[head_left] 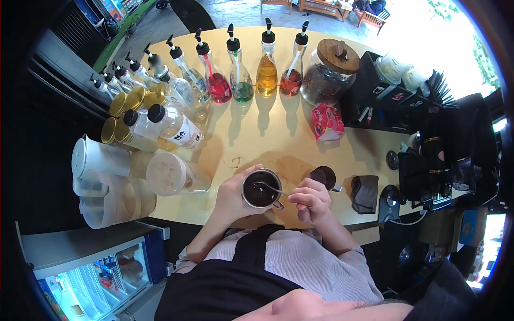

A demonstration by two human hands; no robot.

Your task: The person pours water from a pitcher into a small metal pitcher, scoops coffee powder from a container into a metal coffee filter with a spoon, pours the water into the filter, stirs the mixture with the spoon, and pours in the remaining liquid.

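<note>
My left hand [234, 193] is wrapped round the side of a metal cup [247, 188] with dark liquid [258, 196] in it. The cup's handle [279, 205] points toward my right side. Pinched in the fingers of my right hand [311, 200] is a spoon [277, 190], its shaft slanting down into the cup; the bowl of the spoon is mostly hidden by the liquid. Just beyond my right hand stands a second, smaller dark cup [324, 175] with a handle. A folded dark cloth [364, 194] lies farther right on the wooden table [251, 144].
Pump bottles of coloured syrup [218, 85] line the far edge. A wooden-lidded glass jar [327, 80] and a pink packet [327, 123] stand back right. Plastic bottles [179, 128], a lidded tub [170, 174] and clear pitchers [115, 200] crowd the left. A black machine [428, 171] occupies the right.
</note>
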